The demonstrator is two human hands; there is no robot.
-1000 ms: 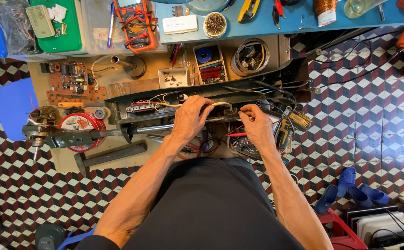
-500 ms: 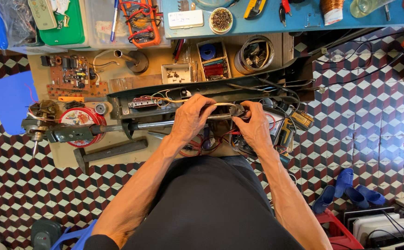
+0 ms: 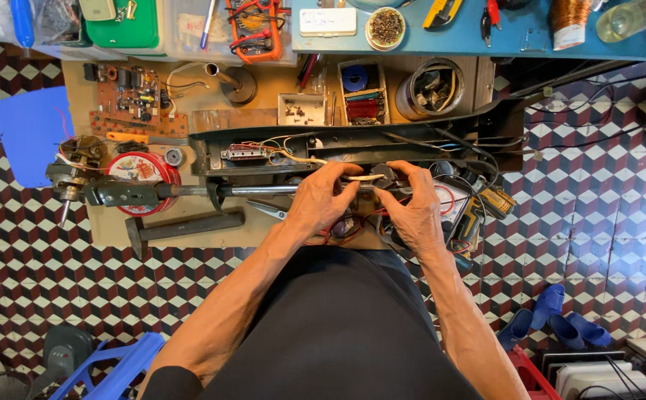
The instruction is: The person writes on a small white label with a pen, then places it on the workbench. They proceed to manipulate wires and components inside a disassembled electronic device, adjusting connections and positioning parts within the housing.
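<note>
Black plastic forms the long open casing [image 3: 352, 141] lying across the wooden board [image 3: 189, 230]. Just in front of the casing, the left hand [image 3: 321, 201] and right hand [image 3: 410, 209] meet, fingers pinched on a small dark part [image 3: 382, 176], probably with a pale wire. A metal rod [image 3: 256, 190] runs left of them, a hammer [image 3: 182, 224] nearer.

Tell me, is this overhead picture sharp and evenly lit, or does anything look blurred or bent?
Head view: light is soft and even, with only faint shadows under the left hand and right hand. Both hands and the long black housing look sharp, without motion blur. The checkered floor tiles bow slightly toward the edges, hinting at wide-lens distortion. No strong glare.
</note>
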